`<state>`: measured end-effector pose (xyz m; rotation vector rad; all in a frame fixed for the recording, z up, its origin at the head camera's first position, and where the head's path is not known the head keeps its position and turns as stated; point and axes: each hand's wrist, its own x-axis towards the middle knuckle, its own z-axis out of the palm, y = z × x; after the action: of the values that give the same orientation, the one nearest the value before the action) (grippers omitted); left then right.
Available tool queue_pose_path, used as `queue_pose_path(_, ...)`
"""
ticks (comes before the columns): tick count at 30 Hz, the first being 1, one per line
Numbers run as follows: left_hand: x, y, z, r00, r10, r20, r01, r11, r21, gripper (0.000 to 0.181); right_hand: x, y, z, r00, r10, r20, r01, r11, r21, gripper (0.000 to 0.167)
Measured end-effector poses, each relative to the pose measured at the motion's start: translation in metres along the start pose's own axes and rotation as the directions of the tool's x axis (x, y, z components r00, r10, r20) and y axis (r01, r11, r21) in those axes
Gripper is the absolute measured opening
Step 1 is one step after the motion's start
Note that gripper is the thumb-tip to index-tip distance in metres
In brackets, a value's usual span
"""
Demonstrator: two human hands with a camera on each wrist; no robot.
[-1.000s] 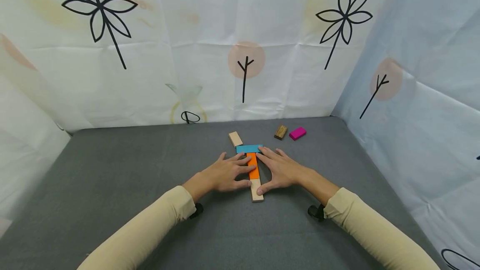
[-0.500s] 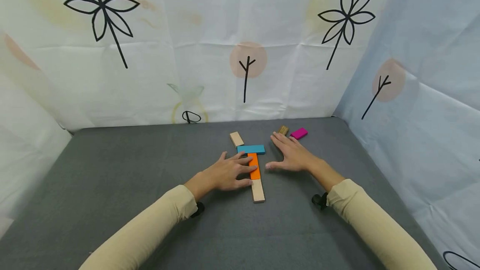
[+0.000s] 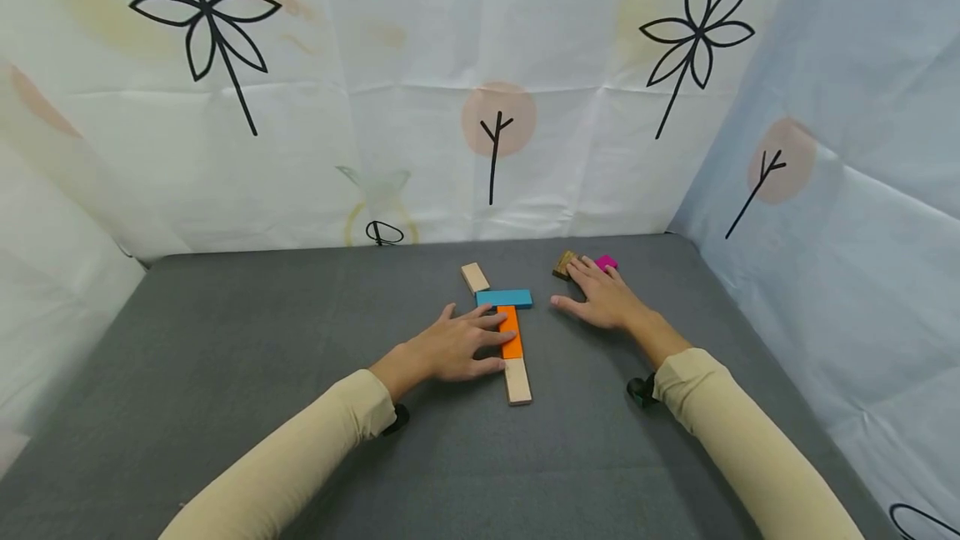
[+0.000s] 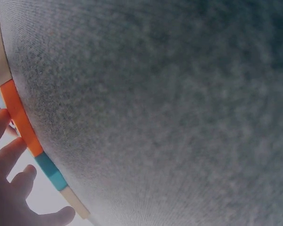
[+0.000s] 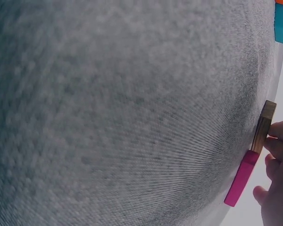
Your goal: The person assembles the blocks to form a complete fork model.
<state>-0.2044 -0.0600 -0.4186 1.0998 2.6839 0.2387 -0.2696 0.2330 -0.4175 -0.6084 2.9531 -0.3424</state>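
Note:
My left hand (image 3: 453,347) rests with spread fingers at the left side of the orange block (image 3: 511,333), some fingertips on it. A blue block (image 3: 504,298) lies crosswise at its far end, and a pale wooden block (image 3: 517,382) meets its near end. Another pale block (image 3: 475,277) sits beyond the blue one, at its left. My right hand (image 3: 609,300) reaches over the dark brown block (image 3: 563,264) and the magenta block (image 3: 607,262), partly covering both. In the right wrist view its fingertips are at the brown block (image 5: 263,127), beside the magenta block (image 5: 241,179).
A grey cloth surface (image 3: 247,357) lies under everything. White fabric walls (image 3: 420,40) with printed flowers and trees stand behind it and at the sides.
My right hand has left the orange and pale blocks and moved away to the far right, onto the brown and magenta blocks. The left hand has stayed in place.

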Motion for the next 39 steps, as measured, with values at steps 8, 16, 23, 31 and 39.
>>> queue_pose_path(8, -0.001, 0.004, -0.001, 1.0, -0.013, 0.002, 0.013, 0.999, 0.031, 0.054, 0.003, -0.003, 0.0, 0.999, 0.01, 0.032, -0.01, 1.0, 0.008, 0.089)
queue_pose_path(16, 0.0, 0.004, 0.0, 1.0, -0.023, 0.015, 0.022, 0.999, 0.034, 0.054, 0.01, -0.011, -0.003, 0.999, -0.015, 0.03, 0.013, 0.998, 0.063, 0.083)
queue_pose_path(23, 0.001, 0.005, 0.001, 1.0, -0.012, 0.004, 0.011, 0.999, 0.039, 0.054, 0.014, -0.013, -0.002, 0.999, -0.049, 0.01, 0.047, 0.989, 0.143, 0.066)
queue_pose_path(31, 0.0, 0.005, 0.001, 1.0, -0.006, -0.01, 0.006, 0.999, 0.036, 0.054, 0.021, -0.024, -0.003, 0.996, -0.085, 0.02, 0.079, 0.977, 0.196, 0.052)
queue_pose_path(39, 0.0, 0.003, 0.001, 1.0, -0.005, -0.005, 0.005, 1.0, 0.029, 0.055, 0.027, -0.032, -0.004, 0.99, -0.129, 0.052, 0.114, 0.966, 0.231, 0.052)
